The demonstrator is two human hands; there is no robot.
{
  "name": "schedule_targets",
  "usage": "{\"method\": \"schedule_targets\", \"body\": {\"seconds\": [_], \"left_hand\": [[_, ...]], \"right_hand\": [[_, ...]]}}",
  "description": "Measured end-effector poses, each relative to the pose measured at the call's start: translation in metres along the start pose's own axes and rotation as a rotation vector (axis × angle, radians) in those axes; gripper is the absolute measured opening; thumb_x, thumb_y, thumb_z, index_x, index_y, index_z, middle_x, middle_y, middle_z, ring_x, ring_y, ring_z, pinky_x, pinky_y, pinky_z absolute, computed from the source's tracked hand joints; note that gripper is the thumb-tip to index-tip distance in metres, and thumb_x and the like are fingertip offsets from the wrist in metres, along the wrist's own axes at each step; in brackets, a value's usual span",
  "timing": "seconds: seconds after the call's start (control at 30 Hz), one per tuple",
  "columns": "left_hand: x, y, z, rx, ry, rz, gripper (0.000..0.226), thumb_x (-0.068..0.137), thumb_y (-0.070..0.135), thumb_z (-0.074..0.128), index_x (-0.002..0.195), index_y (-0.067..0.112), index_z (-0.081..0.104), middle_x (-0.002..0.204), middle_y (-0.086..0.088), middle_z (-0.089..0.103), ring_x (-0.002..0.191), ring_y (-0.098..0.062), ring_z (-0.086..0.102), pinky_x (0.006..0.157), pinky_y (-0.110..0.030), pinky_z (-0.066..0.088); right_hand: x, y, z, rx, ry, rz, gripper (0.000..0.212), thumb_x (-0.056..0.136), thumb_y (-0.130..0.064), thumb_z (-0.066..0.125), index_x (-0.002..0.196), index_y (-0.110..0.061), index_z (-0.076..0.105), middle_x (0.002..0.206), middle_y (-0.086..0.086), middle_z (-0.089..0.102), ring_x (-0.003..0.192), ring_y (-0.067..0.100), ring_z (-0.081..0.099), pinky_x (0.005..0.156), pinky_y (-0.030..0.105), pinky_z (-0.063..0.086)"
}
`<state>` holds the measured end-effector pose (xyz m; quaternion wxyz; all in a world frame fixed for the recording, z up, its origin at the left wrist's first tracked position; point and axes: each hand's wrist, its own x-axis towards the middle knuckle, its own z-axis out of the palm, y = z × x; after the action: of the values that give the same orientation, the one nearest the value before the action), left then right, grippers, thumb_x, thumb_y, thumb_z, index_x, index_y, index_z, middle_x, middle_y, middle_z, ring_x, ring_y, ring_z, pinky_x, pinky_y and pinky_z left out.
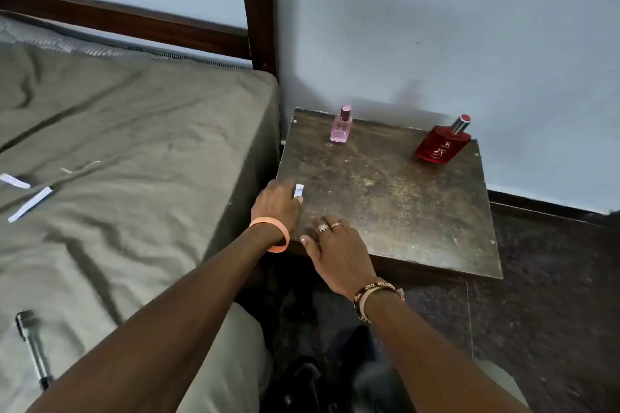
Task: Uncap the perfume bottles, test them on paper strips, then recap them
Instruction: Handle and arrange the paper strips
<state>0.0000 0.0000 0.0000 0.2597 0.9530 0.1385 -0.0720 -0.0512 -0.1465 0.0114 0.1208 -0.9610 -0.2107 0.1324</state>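
The right hand [335, 253] lies flat and empty on the near edge of the table [402, 211], fingers spread. Just beyond it, the left hand [276, 204] pinches a paper strip [299, 190] at the table's left edge. Farther back stand the capped pink bottle [341, 126] and, well to its right, the capped red bottle [443, 144]; two more strips [30, 203] lie on the bed [134, 144].

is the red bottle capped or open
Capped: the red bottle at the table's back right corner has its silver, red-topped cap on.

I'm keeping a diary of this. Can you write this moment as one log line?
left hand: white paper strip in grip | right hand: empty on worn wooden table | pink glass bottle, red bottle: capped
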Motion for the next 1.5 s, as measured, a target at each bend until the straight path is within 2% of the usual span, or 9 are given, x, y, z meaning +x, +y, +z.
{"method": "schedule_targets", "body": {"seconds": [0.13, 0.3, 0.4, 0.67, 1.0, 1.07, 1.23, 1.33, 1.5], "left_hand": [[0.02, -0.001, 0.014, 0.163, -0.075, 0.072, 0.045, 0.092, 0.035, 0.056, 0.136, 0.028, 0.044, 0.127, -0.012, 0.041, 0.114, -0.032, 0.046, 0.086, -0.045, 0.047], [0.026, 0.0, 0.026, 0.055, -0.005, 0.039, 0.01, 0.091, 0.018, 0.059, 0.101, 0.021, 0.057, 0.118, -0.008, 0.047, 0.102, -0.027, 0.053, 0.071, -0.036, 0.043], [0.023, -0.001, 0.024, -0.028, 0.014, 0.038, 0.011, 0.088, 0.01, 0.06, 0.09, 0.02, 0.058, 0.108, -0.005, 0.057, 0.094, -0.026, 0.059, 0.073, -0.034, 0.046], [0.014, -0.011, 0.012, -0.059, -0.011, -0.021, 0.019, 0.088, 0.02, 0.061, 0.106, 0.014, 0.058, 0.107, -0.012, 0.061, 0.1, -0.033, 0.058, 0.08, -0.037, 0.043], [0.019, -0.009, 0.016, -0.104, -0.018, -0.107, 0.005, 0.084, 0.02, 0.067, 0.085, 0.024, 0.069, 0.099, -0.003, 0.068, 0.093, -0.025, 0.064, 0.077, -0.033, 0.048], [0.022, -0.008, 0.016, -0.291, -0.053, -0.171, 0.006, 0.082, 0.016, 0.071, 0.087, 0.017, 0.07, 0.091, -0.006, 0.07, 0.083, -0.021, 0.064, 0.076, -0.031, 0.051], [0.007, 0.022, -0.003, -1.218, -0.318, -0.459, 0.012, 0.083, -0.002, 0.069, 0.084, 0.007, 0.061, 0.078, -0.011, 0.066, 0.067, -0.016, 0.064, 0.06, -0.025, 0.059], [-0.008, 0.034, -0.017, -1.31, -0.399, -0.432, 0.015, 0.082, -0.007, 0.067, 0.089, 0.005, 0.061, 0.081, -0.013, 0.067, 0.071, -0.018, 0.066, 0.066, -0.028, 0.06], [-0.037, 0.049, -0.039, -1.36, -0.534, -0.328, 0.032, 0.078, -0.008, 0.069, 0.108, 0.002, 0.064, 0.096, -0.021, 0.07, 0.084, -0.026, 0.07, 0.074, -0.033, 0.06]], "right_hand": [[0.018, 0.012, 0.01, -0.022, 0.013, -0.038, 0.047, 0.104, -0.04, 0.032, 0.138, -0.013, 0.05, 0.133, 0.006, 0.056, 0.116, 0.026, 0.05, 0.095, 0.039, 0.044], [0.027, 0.017, 0.019, -0.043, 0.053, -0.019, 0.045, 0.101, -0.041, 0.031, 0.129, -0.017, 0.058, 0.125, 0.002, 0.06, 0.107, 0.025, 0.053, 0.087, 0.04, 0.047], [0.027, 0.012, 0.017, 0.02, 0.058, 0.017, 0.049, 0.099, -0.041, 0.025, 0.125, -0.018, 0.059, 0.119, 0.002, 0.062, 0.106, 0.025, 0.053, 0.087, 0.04, 0.046], [0.028, 0.007, 0.009, 0.217, 0.011, 0.132, 0.029, 0.102, -0.034, 0.039, 0.105, -0.015, 0.06, 0.105, 0.006, 0.064, 0.105, 0.027, 0.055, 0.087, 0.043, 0.048], [0.036, 0.013, 0.022, 0.19, 0.029, 0.153, 0.038, 0.1, -0.039, 0.036, 0.115, -0.018, 0.064, 0.114, 0.002, 0.062, 0.11, 0.025, 0.052, 0.088, 0.04, 0.047], [0.037, 0.014, 0.021, 0.382, 0.101, 0.21, 0.042, 0.097, -0.041, 0.038, 0.116, -0.017, 0.066, 0.111, 0.003, 0.068, 0.107, 0.025, 0.059, 0.088, 0.04, 0.049], [0.032, 0.018, -0.001, 0.957, 0.252, 0.428, 0.031, 0.087, -0.035, 0.071, 0.109, -0.013, 0.072, 0.092, -0.002, 0.075, 0.082, 0.011, 0.07, 0.079, 0.038, 0.059], [0.021, 0.023, -0.017, 1.048, 0.306, 0.507, 0.012, 0.083, -0.024, 0.077, 0.085, -0.012, 0.076, 0.07, 0.002, 0.074, 0.061, 0.01, 0.066, 0.064, 0.035, 0.058], [-0.017, 0.029, -0.052, 1.103, 0.256, 0.497, 0.017, 0.09, -0.022, 0.071, 0.085, -0.007, 0.076, 0.075, 0.009, 0.075, 0.061, 0.011, 0.066, 0.056, 0.019, 0.048]]}}
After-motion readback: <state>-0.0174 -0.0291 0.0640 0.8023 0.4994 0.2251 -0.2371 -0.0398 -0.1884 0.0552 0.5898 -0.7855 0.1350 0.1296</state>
